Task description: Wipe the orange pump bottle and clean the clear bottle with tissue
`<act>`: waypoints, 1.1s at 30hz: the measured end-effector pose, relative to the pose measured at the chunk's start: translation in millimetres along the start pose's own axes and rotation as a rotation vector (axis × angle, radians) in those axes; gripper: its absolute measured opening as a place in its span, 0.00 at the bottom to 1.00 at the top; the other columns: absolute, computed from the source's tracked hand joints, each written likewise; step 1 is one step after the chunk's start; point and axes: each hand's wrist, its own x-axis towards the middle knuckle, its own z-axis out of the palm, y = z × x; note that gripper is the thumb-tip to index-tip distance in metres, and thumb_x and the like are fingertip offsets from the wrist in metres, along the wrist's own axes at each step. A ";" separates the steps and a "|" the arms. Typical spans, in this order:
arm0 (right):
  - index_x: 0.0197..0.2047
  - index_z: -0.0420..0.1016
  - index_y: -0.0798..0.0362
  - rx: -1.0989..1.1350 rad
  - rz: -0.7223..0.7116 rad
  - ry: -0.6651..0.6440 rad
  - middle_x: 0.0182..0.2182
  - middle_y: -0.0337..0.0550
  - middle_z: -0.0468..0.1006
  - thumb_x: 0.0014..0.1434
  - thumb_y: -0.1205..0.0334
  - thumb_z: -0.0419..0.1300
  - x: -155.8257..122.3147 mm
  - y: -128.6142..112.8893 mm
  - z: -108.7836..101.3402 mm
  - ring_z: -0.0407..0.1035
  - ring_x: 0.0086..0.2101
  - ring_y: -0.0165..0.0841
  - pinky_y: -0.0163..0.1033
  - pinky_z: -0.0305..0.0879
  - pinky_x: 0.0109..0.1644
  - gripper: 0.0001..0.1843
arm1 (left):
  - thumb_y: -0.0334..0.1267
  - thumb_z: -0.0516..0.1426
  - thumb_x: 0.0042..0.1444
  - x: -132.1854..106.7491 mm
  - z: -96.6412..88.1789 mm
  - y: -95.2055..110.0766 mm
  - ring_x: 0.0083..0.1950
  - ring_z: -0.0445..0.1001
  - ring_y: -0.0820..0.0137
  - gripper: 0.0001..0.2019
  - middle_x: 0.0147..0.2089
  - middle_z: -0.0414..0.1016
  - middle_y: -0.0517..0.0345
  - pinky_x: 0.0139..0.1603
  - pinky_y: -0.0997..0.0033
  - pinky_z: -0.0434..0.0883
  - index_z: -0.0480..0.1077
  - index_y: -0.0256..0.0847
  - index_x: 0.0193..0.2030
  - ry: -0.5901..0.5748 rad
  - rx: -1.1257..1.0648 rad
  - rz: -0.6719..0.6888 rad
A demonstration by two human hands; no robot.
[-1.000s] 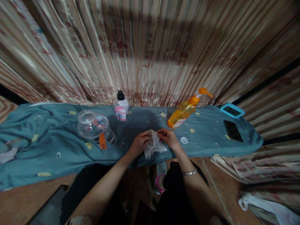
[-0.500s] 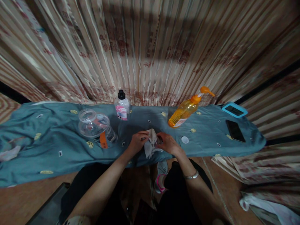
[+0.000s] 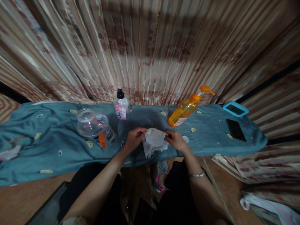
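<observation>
A thin white tissue (image 3: 155,139) with ragged edges is spread between my two hands near the table's front edge. My left hand (image 3: 136,137) pinches its upper left corner between thumb and fingers. At the upper right corner, my right hand (image 3: 175,140) has a similar pinch. The sheet hangs down in a loose fold at the lower left. Just beyond my right hand, partly covered by it, lies a small white disc (image 3: 185,138). Left of my left hand is a clear wide-mouthed plastic jar (image 3: 93,126) with an orange label.
Behind my hands stand a black-capped bottle (image 3: 121,107) with a pink label and an orange pump bottle (image 3: 184,112). A blue-framed digital clock (image 3: 235,109) and a dark phone (image 3: 236,130) lie at the right. Blue-green cloth (image 3: 67,134) covers the table; a curtain hangs behind.
My hands have moved apart, left and right. The tissue, bunched up before, is now opened out between them.
</observation>
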 end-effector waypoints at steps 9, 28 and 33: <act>0.55 0.73 0.57 0.006 0.006 0.120 0.46 0.47 0.78 0.71 0.61 0.58 0.5 3.5 4.7 0.75 0.46 0.37 0.50 0.71 0.55 0.13 | 0.28 0.59 0.54 -18.0 -17.9 -3.3 0.51 0.79 0.62 0.06 0.47 0.82 0.52 0.58 0.55 0.76 0.77 0.42 0.30 -0.120 0.427 0.157; 0.64 0.68 0.56 -0.078 -0.186 0.265 0.64 0.56 0.67 0.67 0.63 0.62 35.9 -45.8 37.7 0.62 0.63 0.48 0.60 0.59 0.67 0.24 | 0.38 0.62 0.58 -23.4 -6.2 -7.2 0.73 0.62 0.50 0.34 0.71 0.64 0.38 0.73 0.41 0.61 0.57 0.39 0.71 -0.028 0.498 0.106; 0.55 0.75 0.56 -0.050 -0.266 0.185 0.56 0.52 0.74 0.67 0.62 0.63 34.0 -55.3 53.1 0.69 0.56 0.43 0.55 0.66 0.62 0.14 | 0.39 0.57 0.64 -39.0 -10.6 6.6 0.75 0.59 0.55 0.32 0.74 0.60 0.41 0.75 0.46 0.59 0.54 0.43 0.73 0.045 0.451 0.218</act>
